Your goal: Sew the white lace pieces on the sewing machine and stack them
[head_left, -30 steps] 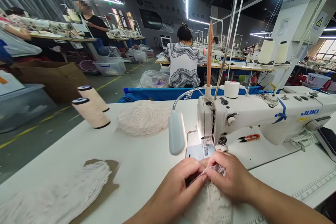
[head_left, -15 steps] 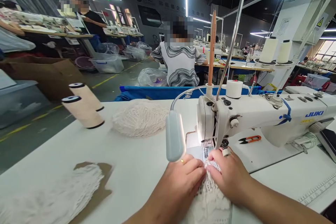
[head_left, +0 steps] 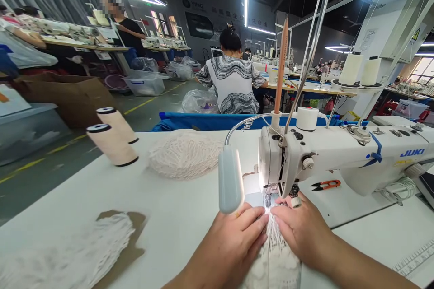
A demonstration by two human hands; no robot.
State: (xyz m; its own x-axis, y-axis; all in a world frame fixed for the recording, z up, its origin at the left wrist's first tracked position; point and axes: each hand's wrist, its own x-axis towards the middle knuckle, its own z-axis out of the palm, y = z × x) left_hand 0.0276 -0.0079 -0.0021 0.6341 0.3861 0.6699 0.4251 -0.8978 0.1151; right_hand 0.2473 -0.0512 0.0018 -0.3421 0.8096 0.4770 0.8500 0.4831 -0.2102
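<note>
White lacy fabric runs from the table's front edge up to the needle area of a white sewing machine. My left hand grips the fabric's left side, fingers pressed together just in front of the presser foot. On the other side, my right hand pinches the fabric between thumb and fingers, partly behind a knob of the machine. Between the fingertips the lace is gathered narrow under bright light. A grey lamp head hangs over my left fingers and hides part of them.
Orange thread snips lie under the machine arm, with a clear ruler at the right. Lacy piles and two thread cones occupy the table's left side. A seated person is ahead, beyond a blue cloth.
The whole view has shifted slightly, so the machine and table appear a little to the right and lower. Both hands stay on the lace, their fingertips still close to the presser foot.
</note>
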